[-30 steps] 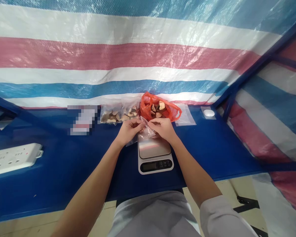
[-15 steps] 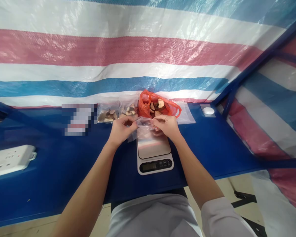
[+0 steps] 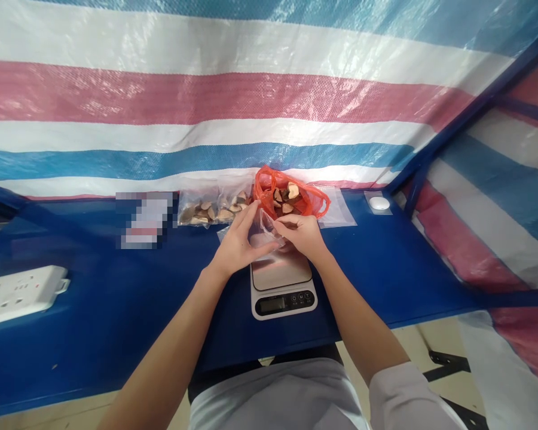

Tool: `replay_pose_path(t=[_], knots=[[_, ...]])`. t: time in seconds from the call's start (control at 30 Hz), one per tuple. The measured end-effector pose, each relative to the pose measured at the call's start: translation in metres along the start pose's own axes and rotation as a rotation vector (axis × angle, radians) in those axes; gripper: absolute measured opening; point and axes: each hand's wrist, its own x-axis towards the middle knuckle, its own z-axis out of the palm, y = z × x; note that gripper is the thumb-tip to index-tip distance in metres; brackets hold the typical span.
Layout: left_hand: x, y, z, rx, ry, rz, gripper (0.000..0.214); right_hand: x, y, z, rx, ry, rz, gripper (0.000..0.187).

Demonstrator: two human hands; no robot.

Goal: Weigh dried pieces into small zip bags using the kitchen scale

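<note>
My right hand (image 3: 301, 236) pinches the edge of a clear plastic bag (image 3: 266, 226) above the kitchen scale (image 3: 281, 277). Fingers stretched and thumb apart, my left hand (image 3: 238, 246) is open at the left side of that bag; whether it touches the film I cannot tell. The scale has a shiny plate and a dark display whose reading is not legible. Just behind the hands lies an open red plastic bag (image 3: 264, 186) with brown and pale dried slices (image 3: 293, 191) inside. My hands hide part of the clear bag and the plate's far end.
Two clear bags of slices, one at the left (image 3: 199, 211) and one nearer (image 3: 233, 206), lie beside the red bag. Flat clear bags (image 3: 341, 209) lie to its right, near a small white object (image 3: 379, 203). A power strip (image 3: 23, 294) is at the left. Striped sheeting backs the blue table (image 3: 385, 269).
My left hand has let go of the bag's edge, opened, and moved right. My right hand keeps its pinch on the bag.
</note>
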Motion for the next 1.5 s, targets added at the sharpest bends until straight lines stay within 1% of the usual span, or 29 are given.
replay_pose_path(t=[0.07, 0.13, 0.23, 0.3, 0.43, 0.6, 0.67, 0.7, 0.83, 0.9, 1.07, 1.17, 1.23, 1.3, 1.4, 1.5], knots=[[-0.001, -0.001, 0.003, 0.026, -0.047, 0.005, 0.109, 0.000, -0.001, 0.001, 0.021, -0.008, -0.001, 0.014], [-0.002, -0.001, 0.006, 0.056, -0.067, -0.007, 0.120, -0.001, -0.003, 0.002, 0.040, -0.016, 0.007, 0.014], [-0.002, 0.001, 0.008, 0.094, -0.055, -0.029, 0.125, -0.002, -0.007, 0.004, 0.070, -0.017, 0.043, 0.013], [-0.002, 0.000, 0.007, 0.102, -0.036, -0.021, 0.117, -0.002, -0.008, 0.004, 0.098, -0.017, 0.074, 0.014], [-0.001, -0.001, 0.005, 0.073, 0.030, 0.011, 0.091, -0.002, -0.005, 0.004, 0.175, -0.037, 0.127, 0.019], [-0.001, 0.001, 0.004, -0.018, 0.151, -0.021, 0.062, 0.000, 0.004, 0.000, 0.175, -0.037, 0.125, 0.025], [-0.001, 0.002, 0.003, -0.043, 0.159, -0.039, 0.059, 0.000, 0.006, 0.000, 0.160, -0.036, 0.122, 0.025], [-0.001, 0.002, 0.003, -0.050, 0.148, -0.045, 0.062, 0.001, 0.006, -0.001, 0.154, -0.037, 0.114, 0.024], [-0.001, -0.001, 0.003, -0.071, 0.053, -0.049, 0.085, 0.000, 0.005, 0.000, 0.124, -0.038, 0.038, 0.022], [-0.001, -0.004, 0.004, -0.075, 0.036, -0.044, 0.089, 0.001, 0.004, 0.000, 0.107, -0.038, 0.011, 0.022], [-0.002, -0.008, 0.006, -0.060, 0.072, -0.043, 0.075, 0.005, 0.007, 0.000, 0.096, -0.047, -0.012, 0.024], [-0.002, -0.008, 0.007, -0.033, 0.130, -0.057, 0.070, 0.010, 0.005, -0.005, 0.056, -0.004, -0.052, 0.029], [-0.001, -0.008, 0.008, -0.006, 0.158, -0.075, 0.071, 0.012, -0.001, -0.008, -0.006, 0.039, -0.089, 0.030], [-0.001, -0.009, 0.009, 0.014, 0.165, -0.085, 0.073, 0.012, -0.010, -0.011, -0.088, 0.051, -0.139, 0.028], [0.000, -0.009, 0.011, 0.032, 0.163, -0.077, 0.077, 0.012, -0.025, -0.010, -0.241, 0.005, -0.254, 0.023], [0.000, -0.010, 0.013, 0.041, 0.138, -0.074, 0.079, 0.012, -0.037, -0.004, -0.441, -0.088, -0.374, 0.021]])
